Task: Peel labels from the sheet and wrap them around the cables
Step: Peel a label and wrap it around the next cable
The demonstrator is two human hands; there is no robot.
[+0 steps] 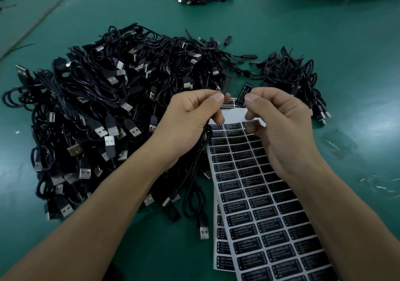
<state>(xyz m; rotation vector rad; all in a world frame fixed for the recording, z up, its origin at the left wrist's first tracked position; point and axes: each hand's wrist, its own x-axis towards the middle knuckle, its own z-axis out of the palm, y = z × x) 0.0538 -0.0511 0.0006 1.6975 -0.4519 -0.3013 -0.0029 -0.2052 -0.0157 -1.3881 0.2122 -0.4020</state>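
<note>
1. Left hand [190, 116], frame centre: thumb and forefinger pinch a black USB cable [203, 221], whose plug hangs at lower centre.
2. Right hand [279, 124]: fingertips pinch a peeled black label [243, 93], just beside the cable's held end.
3. Label sheet [259, 205] lies at lower right; cable pile [97, 107] at left.

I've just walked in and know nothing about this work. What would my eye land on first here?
First, the heap of black USB cables sprawling over the left and middle of the green table. Next, in the centre, the left hand grips one cable that hangs down, while the right hand pinches a peeled black label. Beneath them, toward the lower right, lies the label sheet with rows of black stickers.
</note>
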